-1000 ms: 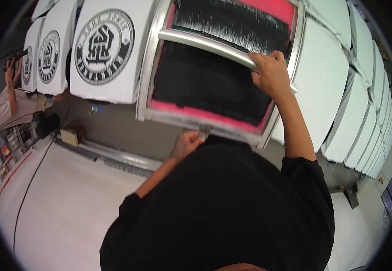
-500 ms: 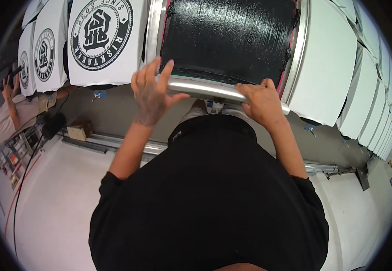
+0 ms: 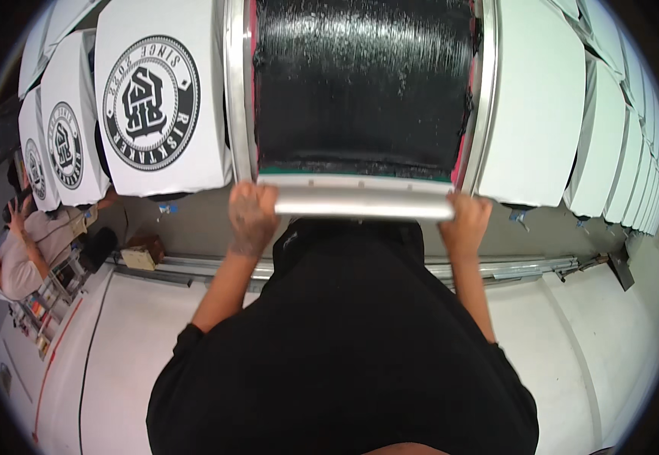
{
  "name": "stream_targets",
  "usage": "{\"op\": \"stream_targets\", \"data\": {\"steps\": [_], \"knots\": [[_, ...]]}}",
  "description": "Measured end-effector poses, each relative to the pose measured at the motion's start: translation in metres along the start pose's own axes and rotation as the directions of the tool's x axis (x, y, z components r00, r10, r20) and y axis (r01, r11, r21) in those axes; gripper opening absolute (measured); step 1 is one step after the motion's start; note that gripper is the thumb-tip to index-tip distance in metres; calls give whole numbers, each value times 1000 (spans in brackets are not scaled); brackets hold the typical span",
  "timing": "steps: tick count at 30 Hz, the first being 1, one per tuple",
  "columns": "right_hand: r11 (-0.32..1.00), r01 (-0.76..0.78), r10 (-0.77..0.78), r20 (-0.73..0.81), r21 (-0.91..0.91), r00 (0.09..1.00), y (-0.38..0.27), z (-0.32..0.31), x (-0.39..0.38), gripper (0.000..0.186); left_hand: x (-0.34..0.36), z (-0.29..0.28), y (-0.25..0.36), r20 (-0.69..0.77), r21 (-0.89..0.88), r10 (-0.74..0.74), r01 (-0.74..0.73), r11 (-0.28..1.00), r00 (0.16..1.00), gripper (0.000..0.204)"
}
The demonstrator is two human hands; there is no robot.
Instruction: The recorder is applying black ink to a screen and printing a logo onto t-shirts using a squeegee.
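A silver squeegee (image 3: 364,202) lies level across the near end of a screen printing frame (image 3: 486,106). My left hand (image 3: 252,216) is closed round its left end, and my right hand (image 3: 467,220) grips the right end; both are slightly blurred. Beyond the handle, a wide layer of glossy black ink (image 3: 360,98) covers the mesh between the metal side rails. A thin green strip, seemingly the squeegee's blade, shows along the ink's near edge. Whatever lies beneath the screen is hidden.
White shirts with a round black print (image 3: 151,106) hang over platens at left. Plain white shirts (image 3: 530,114) line the right side. A person (image 3: 30,246) in a light top holds a dark device at far left. Metal rails and a small box (image 3: 141,254) lie below.
My left hand, open above the squeegee before, has closed on its left end. My right hand has shifted to the right end. The view has also shifted.
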State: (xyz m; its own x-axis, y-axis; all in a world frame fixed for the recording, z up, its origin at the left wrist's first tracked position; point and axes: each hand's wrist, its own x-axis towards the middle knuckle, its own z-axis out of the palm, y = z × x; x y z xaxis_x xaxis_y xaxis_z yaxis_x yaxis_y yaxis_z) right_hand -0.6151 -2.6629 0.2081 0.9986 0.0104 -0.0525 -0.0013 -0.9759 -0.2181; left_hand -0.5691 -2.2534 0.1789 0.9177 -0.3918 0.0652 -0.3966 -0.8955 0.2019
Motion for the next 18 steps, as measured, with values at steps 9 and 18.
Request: {"op": "stream_targets", "data": {"steps": [9,18], "knots": [[998,-55,58,66,-40,996,21,-7,88,28,97,-5,-32,-66,-82,106,-111,990,992,18],[982,158,-136,201,-100,970,16,-158,289,30,287,-110,-74,273,-71,-65,88,994,960,35]]}}
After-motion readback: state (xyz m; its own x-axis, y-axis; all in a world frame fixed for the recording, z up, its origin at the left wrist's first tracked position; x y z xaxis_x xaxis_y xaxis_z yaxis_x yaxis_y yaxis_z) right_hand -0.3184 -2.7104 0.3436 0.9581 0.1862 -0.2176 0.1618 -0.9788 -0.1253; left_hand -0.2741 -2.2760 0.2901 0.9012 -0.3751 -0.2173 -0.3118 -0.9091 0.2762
